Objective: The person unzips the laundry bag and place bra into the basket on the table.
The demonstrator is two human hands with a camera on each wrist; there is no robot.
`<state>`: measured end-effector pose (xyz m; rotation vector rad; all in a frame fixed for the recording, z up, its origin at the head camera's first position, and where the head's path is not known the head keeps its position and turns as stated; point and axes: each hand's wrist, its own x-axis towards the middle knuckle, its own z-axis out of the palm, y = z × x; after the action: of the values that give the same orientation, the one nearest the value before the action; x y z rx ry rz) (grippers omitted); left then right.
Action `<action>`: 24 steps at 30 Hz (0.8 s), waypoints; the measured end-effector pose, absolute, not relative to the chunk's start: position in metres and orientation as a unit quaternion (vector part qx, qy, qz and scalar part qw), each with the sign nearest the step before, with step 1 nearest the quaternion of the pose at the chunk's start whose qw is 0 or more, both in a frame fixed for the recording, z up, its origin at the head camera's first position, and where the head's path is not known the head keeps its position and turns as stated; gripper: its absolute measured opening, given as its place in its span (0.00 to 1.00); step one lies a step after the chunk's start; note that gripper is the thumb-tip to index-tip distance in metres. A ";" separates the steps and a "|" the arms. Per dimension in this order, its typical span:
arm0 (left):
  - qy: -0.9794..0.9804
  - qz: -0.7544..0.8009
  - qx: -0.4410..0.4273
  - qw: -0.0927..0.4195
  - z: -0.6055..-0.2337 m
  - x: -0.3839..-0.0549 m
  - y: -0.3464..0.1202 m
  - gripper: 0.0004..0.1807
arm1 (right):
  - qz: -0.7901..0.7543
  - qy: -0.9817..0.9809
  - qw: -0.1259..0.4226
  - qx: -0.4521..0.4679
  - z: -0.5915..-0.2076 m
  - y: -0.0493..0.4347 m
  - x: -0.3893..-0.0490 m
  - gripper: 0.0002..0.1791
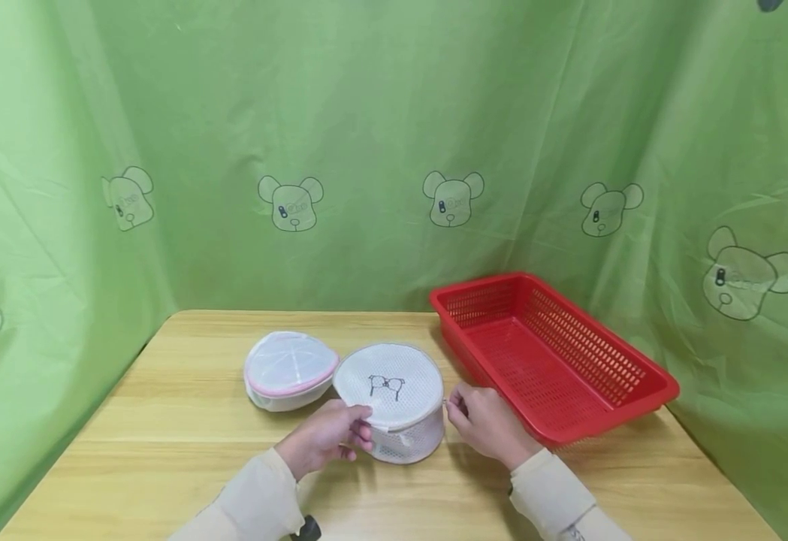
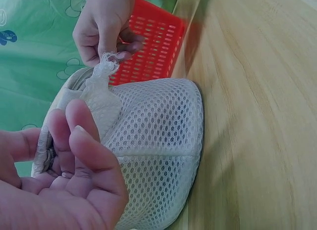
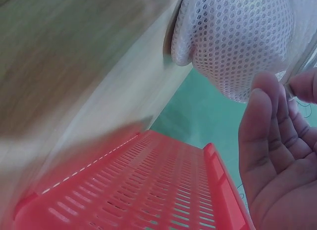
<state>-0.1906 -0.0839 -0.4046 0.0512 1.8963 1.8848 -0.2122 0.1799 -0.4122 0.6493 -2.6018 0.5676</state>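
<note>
A round white mesh laundry bag point(image 1: 403, 368) stands upright on the table, its flat lid printed with a small black drawing. My left hand point(image 1: 333, 436) pinches the near-left rim between thumb and fingers; in the left wrist view the thumb is on the lid side of the zippered edge. At the bag's right side, my right hand point(image 1: 488, 422) pinches a small zipper pull point(image 3: 289, 91) at the rim between thumb and fingertips. Frayed white threads point(image 2: 106, 67) stick out near that hand. A second white laundry bag point(image 1: 291, 367) with pink trim lies just left of the first.
A red plastic basket point(image 1: 556, 439) with slotted walls stands at the right of the wooden table point(image 1: 184, 421), close to my right hand. Nothing shows inside it. Green curtain point(image 1: 380, 98) with bear-head drawings hangs behind and on both sides. A black object point(image 1: 307, 528) lies beneath my left sleeve.
</note>
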 end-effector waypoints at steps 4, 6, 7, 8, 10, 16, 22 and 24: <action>0.691 0.684 0.020 0.234 -0.404 -0.190 -0.084 0.10 | 0.207 -0.931 0.193 0.230 -0.413 0.180 -0.213 0.09; 0.691 0.683 0.019 0.235 -0.404 -0.190 -0.084 0.10 | 0.208 -0.932 0.189 0.229 -0.413 0.181 -0.214 0.09; 0.691 0.683 0.019 0.235 -0.404 -0.190 -0.084 0.10 | 0.208 -0.932 0.187 0.229 -0.412 0.181 -0.214 0.09; 0.691 0.683 0.019 0.236 -0.404 -0.190 -0.084 0.10 | 0.207 -0.932 0.187 0.229 -0.412 0.181 -0.214 0.09; 0.691 0.682 0.020 0.238 -0.404 -0.191 -0.085 0.10 | 0.206 -0.932 0.188 0.231 -0.412 0.181 -0.215 0.09; 0.693 0.680 0.024 0.240 -0.405 -0.191 -0.086 0.10 | 0.203 -0.931 0.194 0.233 -0.412 0.183 -0.216 0.09; 0.695 0.677 0.029 0.242 -0.405 -0.191 -0.087 0.10 | 0.202 -0.931 0.198 0.230 -0.412 0.183 -0.218 0.09; 0.696 0.675 0.030 0.243 -0.405 -0.191 -0.087 0.10 | 0.200 -0.932 0.198 0.228 -0.412 0.183 -0.218 0.08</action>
<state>-0.1910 -0.0872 -0.4047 0.0808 1.9005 1.8447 -0.2184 0.1829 -0.4124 0.6393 -2.6079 0.5607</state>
